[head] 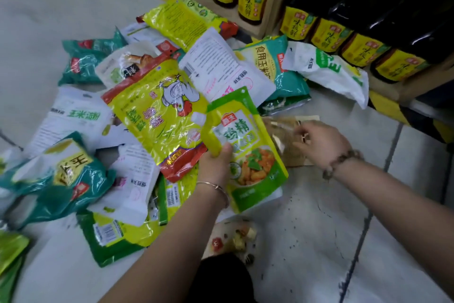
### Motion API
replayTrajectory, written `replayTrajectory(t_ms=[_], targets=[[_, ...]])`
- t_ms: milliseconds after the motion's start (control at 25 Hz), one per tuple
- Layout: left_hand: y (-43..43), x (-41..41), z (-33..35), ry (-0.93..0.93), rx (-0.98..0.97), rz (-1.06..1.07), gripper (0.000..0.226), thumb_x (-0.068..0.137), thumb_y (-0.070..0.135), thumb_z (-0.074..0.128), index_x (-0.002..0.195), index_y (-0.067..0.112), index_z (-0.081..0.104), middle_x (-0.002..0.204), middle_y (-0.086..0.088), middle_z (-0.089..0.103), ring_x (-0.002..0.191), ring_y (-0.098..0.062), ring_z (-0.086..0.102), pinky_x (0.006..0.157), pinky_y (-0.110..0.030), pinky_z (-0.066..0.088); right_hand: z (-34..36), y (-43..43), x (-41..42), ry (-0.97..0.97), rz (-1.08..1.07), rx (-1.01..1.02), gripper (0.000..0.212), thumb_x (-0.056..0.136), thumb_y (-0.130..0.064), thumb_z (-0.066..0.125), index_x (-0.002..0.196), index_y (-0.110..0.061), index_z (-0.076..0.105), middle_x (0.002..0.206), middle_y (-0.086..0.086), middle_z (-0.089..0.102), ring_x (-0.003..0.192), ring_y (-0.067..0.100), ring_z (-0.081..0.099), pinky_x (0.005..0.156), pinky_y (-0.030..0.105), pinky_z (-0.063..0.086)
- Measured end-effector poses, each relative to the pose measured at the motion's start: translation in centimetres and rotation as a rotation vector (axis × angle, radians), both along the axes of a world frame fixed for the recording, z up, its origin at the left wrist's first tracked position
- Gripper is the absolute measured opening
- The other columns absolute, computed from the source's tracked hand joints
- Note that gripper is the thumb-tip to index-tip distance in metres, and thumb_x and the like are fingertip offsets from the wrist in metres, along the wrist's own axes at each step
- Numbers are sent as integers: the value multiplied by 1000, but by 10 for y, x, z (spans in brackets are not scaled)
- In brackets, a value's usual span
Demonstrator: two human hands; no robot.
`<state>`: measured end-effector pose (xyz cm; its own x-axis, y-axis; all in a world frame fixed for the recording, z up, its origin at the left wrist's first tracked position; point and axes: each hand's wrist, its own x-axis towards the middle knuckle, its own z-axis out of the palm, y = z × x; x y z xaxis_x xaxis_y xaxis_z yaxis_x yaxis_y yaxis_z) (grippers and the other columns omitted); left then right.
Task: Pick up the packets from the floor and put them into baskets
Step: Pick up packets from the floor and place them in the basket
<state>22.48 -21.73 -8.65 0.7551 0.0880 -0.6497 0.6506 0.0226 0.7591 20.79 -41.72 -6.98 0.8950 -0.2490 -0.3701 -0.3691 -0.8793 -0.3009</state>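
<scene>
Head view: left hand grips green packet at its left edge, above pile of packets on floor. Right hand fingers loosely spread over brown packet, holding nothing. Dark bottles shelved just behind

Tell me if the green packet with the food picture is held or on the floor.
Held: the left hand grips the green packet at its edge, above the pile.

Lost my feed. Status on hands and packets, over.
Left hand grips green packet. Right hand at brown packet on floor, grip blurred. Packet pile alongside. No basket in view.
</scene>
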Motion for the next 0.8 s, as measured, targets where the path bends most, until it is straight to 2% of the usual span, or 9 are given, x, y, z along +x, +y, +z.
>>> replayTrajectory(t_ms=[80,160,240,360,480,560,640,720,800], targets=[[19,0,-6,39,76,67,12,91,23,59,100,15,59,93,1,60,90,-19,57,67,-21,37,-24,-10,26,234,120,-73,59,80,-29,69,132,-15,46,130,17,48,118,32,50,97,35,42],[34,-6,-16,68,98,95,27,91,24,59,113,8,58,101,-4,59,97,-22,56,70,-23,39,-44,-9,39,290,197,-109,72,76,-31,72,137,-14,37,138,16,39,124,32,43,102,37,39],[40,-11,-18,88,82,77,33,92,25,58,118,5,57,103,-5,60,95,-21,55,72,-26,41,-57,-9,43,298,217,-138,88,70,-37,76,141,-16,30,143,15,32,130,31,37,106,39,35],[42,-12,-19,106,76,62,23,92,24,58,109,10,60,87,4,61,83,-17,58,70,-27,41,-60,-11,44,291,174,-349,100,57,-51,81,137,-18,32,137,14,37,126,32,38,102,42,32],[44,-10,-25,112,58,81,11,91,24,59,94,14,62,89,0,64,88,-23,60,84,-37,47,-58,-9,39,293,61,-385,76,64,-56,75,122,-14,50,124,14,49,114,31,48,93,38,39],[43,-12,-30,89,50,95,13,91,23,58,98,12,63,89,0,65,85,-22,60,78,-33,48,-55,-17,29,286,-77,-209,41,76,-47,71,97,-14,59,109,13,58,104,30,55,79,33,42],[42,-13,-31,73,61,98,18,92,23,57,104,11,62,85,3,64,81,-19,60,70,-30,46,-47,-26,13,228,-235,-3,31,79,-39,70,71,-17,50,81,6,58,88,28,58,63,28,37],[41,-12,-30,69,57,81,15,92,24,57,101,12,60,87,0,63,89,-24,60,79,-35,47,-32,-35,-2,28,-389,159,31,77,-37,73,66,-19,49,68,-1,54,72,23,56,54,27,33],[42,-10,-28,52,69,73,16,92,24,57,100,10,59,92,-4,64,95,-27,60,85,-37,47,-12,-38,-2,-168,-528,320,23,75,-36,74,73,-19,58,73,-1,61,71,20,59,59,27,42]])
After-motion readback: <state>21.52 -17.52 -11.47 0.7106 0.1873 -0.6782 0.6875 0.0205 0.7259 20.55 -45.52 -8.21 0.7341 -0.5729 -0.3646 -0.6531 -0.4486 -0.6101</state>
